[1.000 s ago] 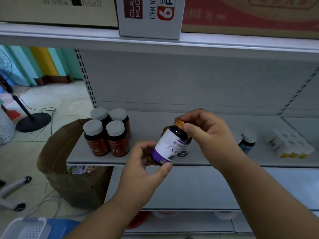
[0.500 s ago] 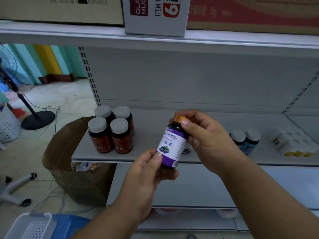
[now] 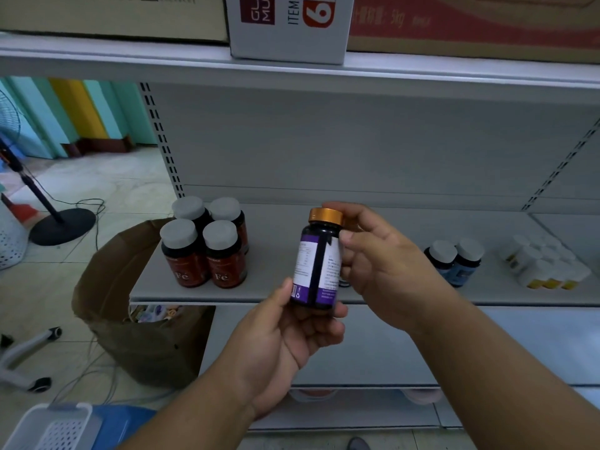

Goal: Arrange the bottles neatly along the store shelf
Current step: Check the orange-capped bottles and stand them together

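Bottle (image 3: 316, 264), dark with gold cap, upright in front of shelf (image 3: 292, 254) edge — left hand (image 3: 285, 339) curled under its base, right hand (image 3: 376, 258) pinching neck and side. Four red bottles (image 3: 203, 245) grouped at shelf's left end.

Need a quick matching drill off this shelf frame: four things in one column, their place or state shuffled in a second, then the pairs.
Things:
1. gold-capped bottle
2. red Fe bottles
3. blue-labelled bottles
4. brown paper bag

Places or states:
A. on the floor, at the shelf's left end
B. standing as a pair on the shelf, right of the hands
C. held upright in front of the shelf, left hand under its base, right hand at its side and cap
D. grouped as four at the shelf's left end

Pairs: 1-C, 2-D, 3-B, 4-A
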